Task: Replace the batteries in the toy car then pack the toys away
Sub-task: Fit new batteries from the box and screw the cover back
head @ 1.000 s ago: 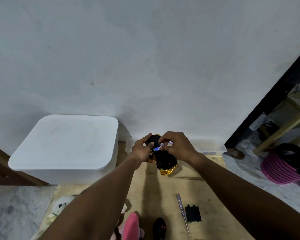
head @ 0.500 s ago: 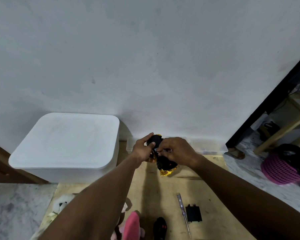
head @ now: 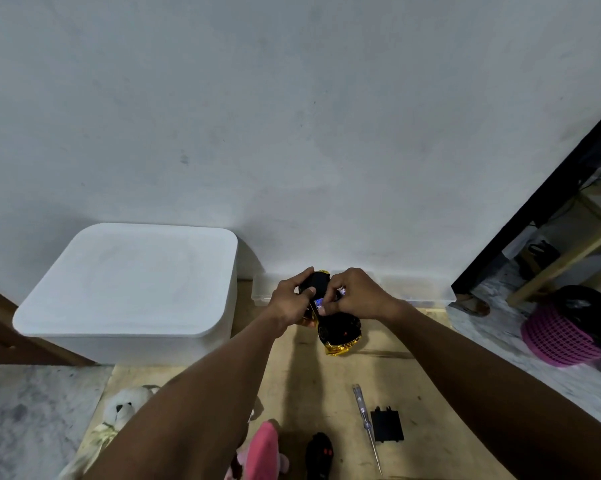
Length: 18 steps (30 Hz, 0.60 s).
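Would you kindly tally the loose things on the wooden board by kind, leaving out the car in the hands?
Soft toys: 2, a white plush and a pink plush
Tools: 1, the screwdriver
Covers: 1, the black battery cover
Remotes: 1, the black remote, apparently
Total: 5

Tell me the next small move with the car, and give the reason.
Probably press the battery fully into its bay with the right hand. The left hand holds the toy car underside up, the battery shows between the fingertips, and the black cover and screwdriver lie unused on the board.
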Available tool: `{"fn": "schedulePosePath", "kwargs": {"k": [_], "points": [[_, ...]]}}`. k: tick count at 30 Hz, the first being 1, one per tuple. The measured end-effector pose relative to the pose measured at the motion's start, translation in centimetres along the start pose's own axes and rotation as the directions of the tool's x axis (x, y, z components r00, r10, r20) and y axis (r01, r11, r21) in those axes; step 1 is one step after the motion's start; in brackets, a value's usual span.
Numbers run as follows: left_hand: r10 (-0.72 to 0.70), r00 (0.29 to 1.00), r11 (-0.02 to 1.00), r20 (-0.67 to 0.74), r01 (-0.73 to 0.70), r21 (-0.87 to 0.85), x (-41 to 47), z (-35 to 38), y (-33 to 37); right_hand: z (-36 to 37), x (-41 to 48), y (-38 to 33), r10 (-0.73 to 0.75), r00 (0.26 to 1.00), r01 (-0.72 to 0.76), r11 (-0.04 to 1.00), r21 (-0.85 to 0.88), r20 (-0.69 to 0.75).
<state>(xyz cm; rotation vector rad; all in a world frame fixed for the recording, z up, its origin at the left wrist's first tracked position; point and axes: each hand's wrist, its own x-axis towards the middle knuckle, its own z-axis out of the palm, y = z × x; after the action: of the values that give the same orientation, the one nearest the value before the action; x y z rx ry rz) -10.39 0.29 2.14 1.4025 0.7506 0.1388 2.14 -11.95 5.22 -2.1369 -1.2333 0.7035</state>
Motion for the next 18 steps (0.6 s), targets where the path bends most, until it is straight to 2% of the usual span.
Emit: {"fn": "schedulePosePath", "kwargs": {"k": [3,7,10,12,15,18], "points": [[-0.012,1.000,1.000,-0.011,0.012,-0.002,0.1,0.0,0.1,-0.4,0.0,-0.4,-0.026,0.999,0.029,0.995,-0.091,0.035],[-0.024,0.999,0.999,-0.023,0.023,-0.029,0.4,-0.1,0.0,-0.6,0.3,-1.3,-0.088,0.992,0.113,0.944,-0.311,0.093],[-0.030,0.999,0.999,-0.011,0.029,-0.041,0.2,-0.3,-0.2,-0.7,0.4,-2.0,-0.070,0.988,0.115,0.926,-0.359,0.137],[-0.039,0.999,0.998,0.004,0.039,-0.053,0.0,-0.5,-0.2,-0.7,0.3,-2.0,-0.042,0.991,0.078,0.956,-0.284,0.131],[-0.042,0.999,0.998,0.018,0.043,-0.048,-0.1,-1.0,0.0,-0.7,0.4,-1.6,0.009,1.000,-0.009,1.000,-0.014,0.012],[-0.043,0.999,0.998,-0.005,0.042,-0.045,0.0,-1.6,0.2,-1.5,0.3,-2.0,0.120,0.988,-0.093,0.965,0.244,-0.098]]}}
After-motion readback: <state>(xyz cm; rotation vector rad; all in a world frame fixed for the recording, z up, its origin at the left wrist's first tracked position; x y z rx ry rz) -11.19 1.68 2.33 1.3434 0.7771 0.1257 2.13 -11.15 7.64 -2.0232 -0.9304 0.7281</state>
